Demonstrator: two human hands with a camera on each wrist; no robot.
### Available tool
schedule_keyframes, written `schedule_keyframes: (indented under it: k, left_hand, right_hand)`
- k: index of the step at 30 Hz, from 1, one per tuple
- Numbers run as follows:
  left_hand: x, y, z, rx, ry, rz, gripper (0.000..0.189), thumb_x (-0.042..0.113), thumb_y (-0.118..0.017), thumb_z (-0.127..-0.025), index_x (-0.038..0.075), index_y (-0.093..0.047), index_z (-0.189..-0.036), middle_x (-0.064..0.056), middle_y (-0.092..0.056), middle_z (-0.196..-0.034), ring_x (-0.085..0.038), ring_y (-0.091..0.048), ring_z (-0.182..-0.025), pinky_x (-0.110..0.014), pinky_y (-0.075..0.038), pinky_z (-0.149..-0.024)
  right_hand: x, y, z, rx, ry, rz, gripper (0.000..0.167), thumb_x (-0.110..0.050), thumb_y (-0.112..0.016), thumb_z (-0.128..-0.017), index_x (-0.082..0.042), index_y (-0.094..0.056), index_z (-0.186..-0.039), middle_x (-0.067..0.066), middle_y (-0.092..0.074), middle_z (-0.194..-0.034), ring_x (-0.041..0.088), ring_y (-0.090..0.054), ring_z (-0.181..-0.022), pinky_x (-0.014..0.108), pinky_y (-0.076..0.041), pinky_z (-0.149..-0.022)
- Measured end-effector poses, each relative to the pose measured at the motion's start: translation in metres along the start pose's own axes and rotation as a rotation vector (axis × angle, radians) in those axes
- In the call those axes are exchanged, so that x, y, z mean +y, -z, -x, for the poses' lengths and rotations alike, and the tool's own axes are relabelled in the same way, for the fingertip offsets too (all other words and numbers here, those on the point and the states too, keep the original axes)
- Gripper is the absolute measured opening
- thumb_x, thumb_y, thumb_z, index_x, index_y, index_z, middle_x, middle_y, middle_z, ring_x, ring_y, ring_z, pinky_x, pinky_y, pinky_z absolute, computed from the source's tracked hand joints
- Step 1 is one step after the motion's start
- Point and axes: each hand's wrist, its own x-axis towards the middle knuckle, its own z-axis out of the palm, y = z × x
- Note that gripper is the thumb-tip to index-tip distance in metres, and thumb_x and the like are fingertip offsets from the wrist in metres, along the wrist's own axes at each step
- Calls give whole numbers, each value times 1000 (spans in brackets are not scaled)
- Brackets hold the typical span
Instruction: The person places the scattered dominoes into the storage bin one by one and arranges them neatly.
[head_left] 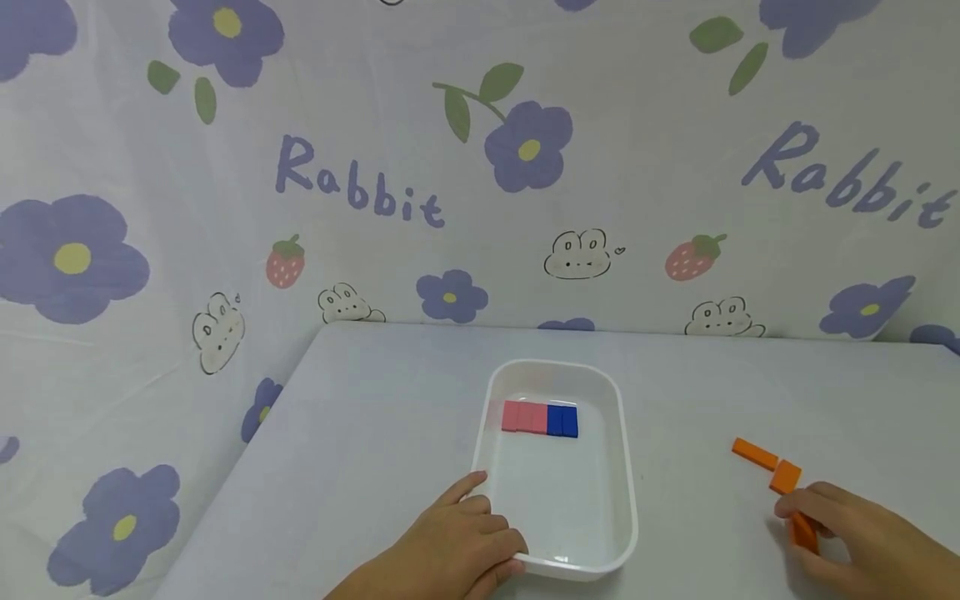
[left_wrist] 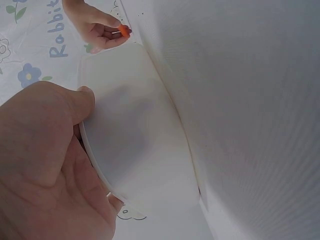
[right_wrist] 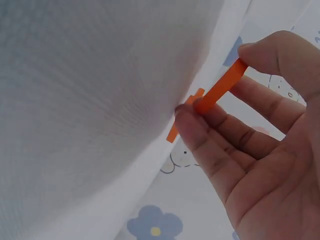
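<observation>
My left hand [head_left: 461,542] grips the near left corner of a white rectangular tray [head_left: 626,492], thumb and fingers on either side of the rim. From the left wrist view, the tray's side wall [left_wrist: 135,125] fills the middle. Inside the tray a row of flat pink blocks [head_left: 524,417] sits against dark blue blocks [head_left: 562,421] near the far end. To the tray's right, my right hand [head_left: 862,533] pinches an orange block [right_wrist: 222,86] between thumb and fingertips. Just beyond its fingers lie a square orange block [head_left: 785,477] and a long thin orange block [head_left: 754,453].
A white table [head_left: 390,400] carries everything. Behind it and on the left hangs a white curtain [head_left: 615,175] printed with purple flowers, strawberries, rabbits and the word Rabbit.
</observation>
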Motion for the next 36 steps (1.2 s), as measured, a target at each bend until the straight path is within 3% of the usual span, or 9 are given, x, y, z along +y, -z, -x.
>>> schedule_keyframes:
  k: [4, 10, 17, 20, 24, 28, 32, 36]
  left_hand:
    - [0, 0, 0, 35, -15, -14, 22, 33, -48, -106, 22, -67, -103, 13, -65, -86, -3, -52, -80, -51, -34, -112]
    - [0, 1, 0, 24, -16, -6, 21, 32, -48, -106, 23, -67, -102, 14, -65, -86, -2, -51, -81, -51, -35, -111]
    - [0, 1, 0, 18, -10, -13, 20, 32, -49, -106, 23, -67, -102, 15, -65, -86, -2, -51, -81, -51, -34, -112]
    - [0, 3, 0, -6, 0, 0, 22, 33, -48, -106, 23, -67, -104, 15, -65, -88, -2, -51, -82, -51, -33, -113]
    - [0, 4, -1, -24, 6, 12, 24, 33, -46, -107, 23, -67, -106, 15, -66, -90, -2, -51, -83, -50, -32, -113]
    - [-1, 3, -1, 0, -9, -8, 22, 33, -48, -106, 23, -68, -104, 14, -65, -86, -2, -51, -81, -50, -33, -113]
    - [-1, 1, -1, 23, -26, -44, 21, 32, -50, -105, 23, -68, -102, 14, -64, -84, -3, -50, -79, -49, -34, -112]
    - [-2, 0, 0, 30, -35, -61, 19, 31, -50, -105, 23, -68, -102, 14, -66, -86, -3, -51, -80, -49, -35, -111]
  right_hand:
    - [-5, 4, 1, 12, -4, -25, 37, -22, -86, -78, -10, -64, -106, -2, -58, -98, 12, -52, -80, 33, -58, -74]
    - [-8, 7, 3, 110, 116, 33, 30, -22, -88, -76, -22, -64, -95, -11, -53, -91, 2, -48, -76, 22, -53, -68]
    - [-13, 4, 0, 395, 381, 56, 41, -15, -93, -65, -31, -63, -89, -23, -51, -90, 0, -49, -75, 11, -46, -65]
    - [-15, 3, -2, 459, 442, 47, 47, -14, -94, -64, -36, -58, -86, -26, -49, -89, -1, -49, -75, 6, -39, -66]
    - [-19, 3, -3, 496, 458, 48, 56, -9, -94, -60, -40, -53, -84, -27, -49, -89, -1, -50, -77, 6, -38, -68]
    - [-23, 3, -5, 496, 459, 56, 58, -7, -93, -60, -40, -53, -86, -26, -49, -91, 0, -50, -79, 6, -39, -71]
    - [-25, 2, -4, 450, 410, 85, 53, -15, -93, -64, -42, -52, -86, -26, -47, -92, 0, -49, -80, 7, -41, -71]
    - [-28, 1, -5, 401, 345, 116, 48, -20, -92, -67, -42, -53, -86, -27, -46, -92, 0, -49, -79, 17, -50, -68]
